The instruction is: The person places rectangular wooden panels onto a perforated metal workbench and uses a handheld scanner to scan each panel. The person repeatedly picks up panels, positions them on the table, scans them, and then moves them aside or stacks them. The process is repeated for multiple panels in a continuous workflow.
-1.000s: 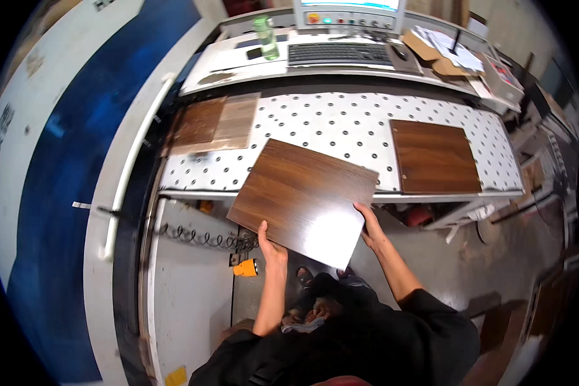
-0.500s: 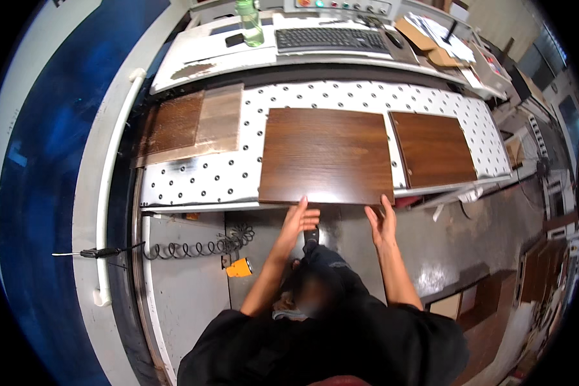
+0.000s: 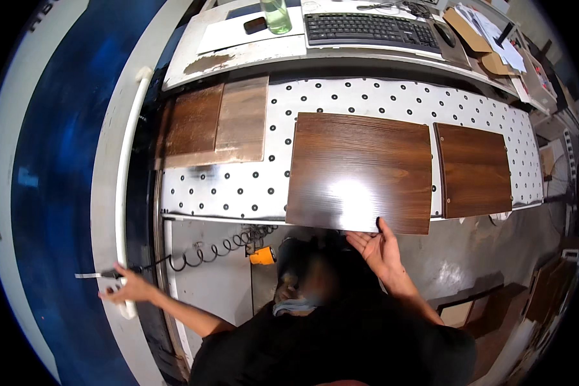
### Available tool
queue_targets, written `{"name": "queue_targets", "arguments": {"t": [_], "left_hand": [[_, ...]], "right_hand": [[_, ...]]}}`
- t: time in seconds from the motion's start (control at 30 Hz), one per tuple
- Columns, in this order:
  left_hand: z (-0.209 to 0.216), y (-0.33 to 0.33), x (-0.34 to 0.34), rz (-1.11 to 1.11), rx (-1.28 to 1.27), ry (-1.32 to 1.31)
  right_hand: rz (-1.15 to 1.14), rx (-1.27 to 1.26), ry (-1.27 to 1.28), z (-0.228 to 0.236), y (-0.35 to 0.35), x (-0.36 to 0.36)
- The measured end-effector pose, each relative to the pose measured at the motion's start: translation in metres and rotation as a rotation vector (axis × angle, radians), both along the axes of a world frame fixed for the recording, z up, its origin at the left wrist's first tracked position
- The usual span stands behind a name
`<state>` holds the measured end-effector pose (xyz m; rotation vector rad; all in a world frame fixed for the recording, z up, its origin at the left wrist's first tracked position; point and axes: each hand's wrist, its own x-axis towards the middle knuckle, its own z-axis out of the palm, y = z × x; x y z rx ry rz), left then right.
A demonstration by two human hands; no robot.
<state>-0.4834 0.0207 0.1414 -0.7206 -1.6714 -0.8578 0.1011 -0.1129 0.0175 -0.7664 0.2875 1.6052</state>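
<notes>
A large dark brown wood-grain board (image 3: 341,161) lies on the white perforated work surface (image 3: 238,204), its near edge jutting slightly over the front. At that edge is my right hand (image 3: 386,260), the thumb over the top face and the fingers at and below the edge. My left arm stretches out to the left. There my left hand (image 3: 132,287) has its thumb and fingers spread around a black air blow gun (image 3: 112,273) hanging at a white rail (image 3: 129,193); no closed grip shows. A coiled black hose (image 3: 206,256) runs right from the gun.
A smaller brown board (image 3: 473,170) lies to the right, across a narrow gap. Brown panels under a translucent sheet (image 3: 241,122) are at left. Behind stand a keyboard (image 3: 370,31), a mouse (image 3: 445,34), a green bottle (image 3: 276,16) and papers (image 3: 492,38). An orange tool (image 3: 262,256) hangs below.
My left hand has left the board's near edge and swung left to the air blow gun. My right hand stays at that edge, its thumb now over the top. The view has shifted.
</notes>
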Motion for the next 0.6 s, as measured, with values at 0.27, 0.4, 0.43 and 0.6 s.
{"name": "queue_targets", "arguments": {"t": [0.27, 0.4, 0.43, 0.6], "left_hand": [[-0.02, 0.034, -0.008, -0.745, -0.163, -0.309], [-0.042, 0.074, 0.118, -1.27, -0.999, -0.903], [-0.017, 0.075, 0.186, -1.261, -1.433, -1.129], [-0.037, 0.072, 0.26, -1.671, -2.007, -0.903]], "right_hand": [[0.054, -0.047, -0.316, 0.007, 0.008, 0.002], [0.74, -0.046, -0.853, 0.03, 0.004, -0.008], [0.838, -0.066, -0.979, 0.042, 0.015, -0.018], [0.537, -0.03, -1.402, 0.054, 0.043, -0.059]]}}
